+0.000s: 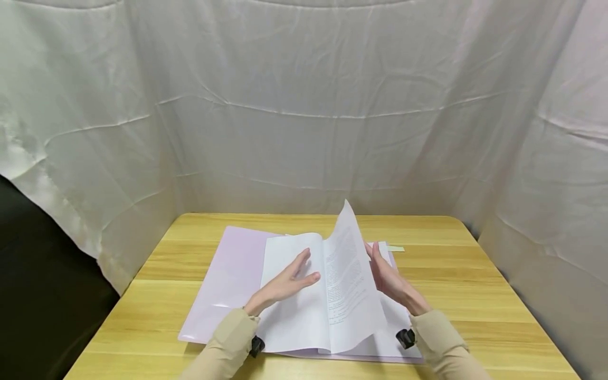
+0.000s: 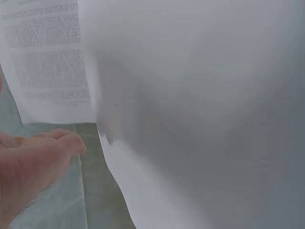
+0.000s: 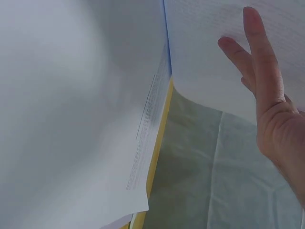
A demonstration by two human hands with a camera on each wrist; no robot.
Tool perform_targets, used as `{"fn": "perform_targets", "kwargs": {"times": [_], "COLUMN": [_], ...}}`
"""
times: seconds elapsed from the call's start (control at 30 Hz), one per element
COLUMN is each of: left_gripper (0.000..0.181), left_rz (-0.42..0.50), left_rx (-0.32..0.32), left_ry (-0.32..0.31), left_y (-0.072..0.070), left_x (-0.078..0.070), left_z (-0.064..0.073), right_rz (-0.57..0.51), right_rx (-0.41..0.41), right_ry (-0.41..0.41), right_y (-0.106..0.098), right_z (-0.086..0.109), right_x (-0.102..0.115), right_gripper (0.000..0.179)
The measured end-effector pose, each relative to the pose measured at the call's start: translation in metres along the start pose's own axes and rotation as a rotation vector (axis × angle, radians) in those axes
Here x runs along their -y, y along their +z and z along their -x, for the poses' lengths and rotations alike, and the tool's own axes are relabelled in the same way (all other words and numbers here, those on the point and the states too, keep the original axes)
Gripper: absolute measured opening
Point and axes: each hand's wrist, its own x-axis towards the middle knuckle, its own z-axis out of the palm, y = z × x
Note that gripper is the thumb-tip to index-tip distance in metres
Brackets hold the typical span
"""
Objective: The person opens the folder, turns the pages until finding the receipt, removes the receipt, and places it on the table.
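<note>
A lilac folder (image 1: pixel 237 269) lies spread on the table with white sheets in it. One printed sheet (image 1: pixel 349 285) stands up from the middle, its free side leaning right; its print also shows in the left wrist view as a page (image 2: pixel 45 62). Over the blank left-hand page (image 1: pixel 304 322) my left hand (image 1: pixel 282 282) is held with fingers spread, gripping nothing. My right hand (image 1: pixel 393 279) is at the right of the raised sheet, which hides some fingertips. Its fingers look extended in the right wrist view (image 3: pixel 269 90); contact with the sheet is unclear.
The wooden table (image 1: pixel 157 301) extends around the folder. A small pale tab (image 1: pixel 396 248) sticks out beyond the folder's upper right. Grey cloth (image 1: pixel 304 142) hangs behind and at both sides. Dark material (image 1: pixel 43 285) shows at the left. Black wrist devices (image 1: pixel 406 338) sit by the cuffs.
</note>
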Motion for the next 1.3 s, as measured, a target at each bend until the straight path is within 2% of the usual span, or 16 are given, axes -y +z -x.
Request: {"fn": "perform_targets", "kwargs": {"times": [0.13, 0.27, 0.57, 0.77, 1.03, 1.13, 1.3], "left_gripper": [0.093, 0.091, 0.087, 0.084, 0.081, 0.077, 0.076], "left_rz": [0.096, 0.155, 0.245, 0.332, 0.477, 0.488, 0.498], "left_rx": [0.027, 0.038, 0.018, 0.010, 0.012, 0.000, -0.059], "left_ry": [0.026, 0.043, 0.052, 0.044, 0.034, 0.025, -0.035], "left_y": [0.005, 0.010, 0.012, 0.012, 0.008, 0.005, -0.001], "left_x": [-0.005, -0.010, -0.018, -0.023, -0.022, -0.021, -0.017], "left_z": [-0.003, -0.006, -0.009, -0.009, -0.007, -0.006, -0.005], "right_rz": [0.010, 0.039, 0.064, 0.040, 0.114, 0.151, 0.212], "right_rx": [0.007, -0.014, 0.007, 0.042, 0.021, 0.023, 0.018], "right_ry": [0.014, 0.032, 0.044, 0.033, 0.056, 0.060, 0.060], "right_y": [0.005, 0.009, 0.016, 0.018, 0.021, 0.023, 0.023], "right_z": [-0.003, -0.005, -0.010, -0.014, -0.018, -0.019, -0.018], "right_x": [-0.001, -0.002, -0.002, -0.004, -0.011, -0.011, -0.012], "right_gripper": [0.075, 0.077, 0.068, 0.069, 0.066, 0.068, 0.071]}}
